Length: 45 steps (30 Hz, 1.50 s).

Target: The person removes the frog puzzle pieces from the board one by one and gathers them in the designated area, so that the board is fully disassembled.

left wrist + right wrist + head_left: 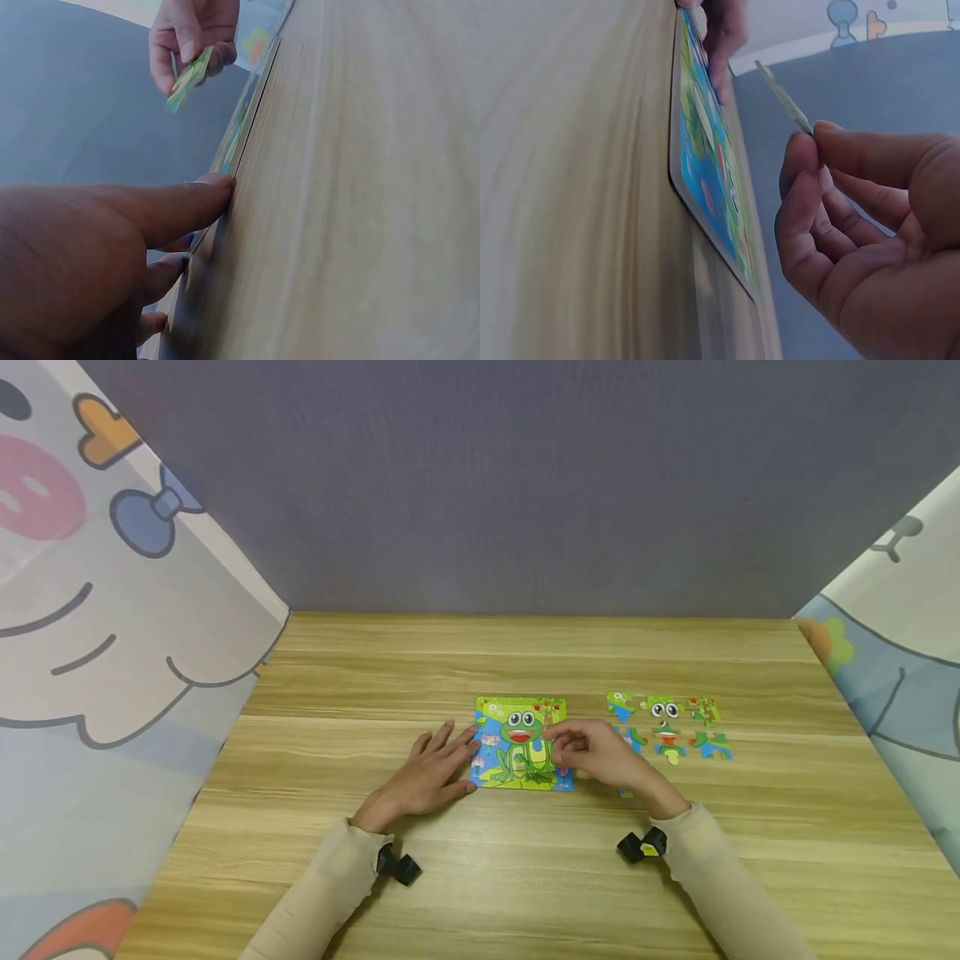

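Observation:
A square frog jigsaw board (498, 710) lies flat on the table between the two hands. My left hand (427, 777) rests at its left side, fingers extended, with thumb and fingertips on the board's edge; the left wrist view shows the thumb (187, 202) against that edge. Above the board's right part, my right hand (600, 752) pinches a thin green and yellow puzzle piece (784, 97) between thumb and fingertips. In the left wrist view this piece (191, 79) is held tilted, apart from the board.
Loose puzzle pieces lie in rows right of the board, among them one with frog eyes (663, 709) and one with a red mouth (667, 739). The right hand and forearm partly cover others. A grey panel (540, 493) stands behind the wooden table (495, 893).

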### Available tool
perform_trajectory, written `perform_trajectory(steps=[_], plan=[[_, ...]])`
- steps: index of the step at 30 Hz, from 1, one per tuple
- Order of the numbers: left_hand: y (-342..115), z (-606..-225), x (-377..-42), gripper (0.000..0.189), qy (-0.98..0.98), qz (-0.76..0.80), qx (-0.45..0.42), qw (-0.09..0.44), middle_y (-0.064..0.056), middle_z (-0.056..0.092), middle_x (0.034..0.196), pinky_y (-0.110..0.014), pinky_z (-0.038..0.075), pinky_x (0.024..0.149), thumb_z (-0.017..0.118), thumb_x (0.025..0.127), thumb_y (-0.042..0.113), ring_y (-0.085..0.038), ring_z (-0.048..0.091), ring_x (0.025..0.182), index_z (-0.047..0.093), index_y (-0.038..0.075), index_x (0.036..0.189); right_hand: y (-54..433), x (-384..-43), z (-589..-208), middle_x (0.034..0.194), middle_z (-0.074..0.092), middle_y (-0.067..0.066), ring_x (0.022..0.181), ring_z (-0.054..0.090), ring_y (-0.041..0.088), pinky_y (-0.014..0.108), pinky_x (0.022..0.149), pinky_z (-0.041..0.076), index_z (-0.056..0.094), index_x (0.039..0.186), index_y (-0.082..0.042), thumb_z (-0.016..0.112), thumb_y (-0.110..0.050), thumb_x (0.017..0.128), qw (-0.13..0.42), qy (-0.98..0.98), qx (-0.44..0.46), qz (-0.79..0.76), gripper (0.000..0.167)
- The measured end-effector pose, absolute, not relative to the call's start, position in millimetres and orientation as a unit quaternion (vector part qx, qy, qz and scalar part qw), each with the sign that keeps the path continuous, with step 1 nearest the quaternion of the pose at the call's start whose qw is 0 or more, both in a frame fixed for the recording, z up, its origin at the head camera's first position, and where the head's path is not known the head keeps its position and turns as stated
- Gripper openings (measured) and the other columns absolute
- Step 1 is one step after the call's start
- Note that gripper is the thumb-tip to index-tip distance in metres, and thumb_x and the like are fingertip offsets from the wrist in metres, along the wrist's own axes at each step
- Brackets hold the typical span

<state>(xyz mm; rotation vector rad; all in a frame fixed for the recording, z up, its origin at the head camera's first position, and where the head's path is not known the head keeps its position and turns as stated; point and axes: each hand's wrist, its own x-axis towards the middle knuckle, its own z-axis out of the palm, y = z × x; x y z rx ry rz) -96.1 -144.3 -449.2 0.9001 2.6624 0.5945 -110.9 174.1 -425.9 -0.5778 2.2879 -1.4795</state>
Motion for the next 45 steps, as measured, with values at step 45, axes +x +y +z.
perform_trajectory(steps=[45], plan=[[-143.2, -449.4, -97.4, 0.065, 0.920, 0.201, 0.303, 0.143, -0.007, 0.018, 0.169, -0.067, 0.011, 0.121, 0.055, 0.102, 0.040, -0.039, 0.005, 0.158, 0.034, 0.013, 0.157, 325.8, -67.5, -434.2, 0.112, 0.069, -0.023, 0.089, 0.068, -0.002, 0.019, 0.073, 0.057, 0.061, 0.123, 0.010, 0.059, 0.007, 0.095, 0.095, 0.821, -0.146, -0.544, 0.029]])
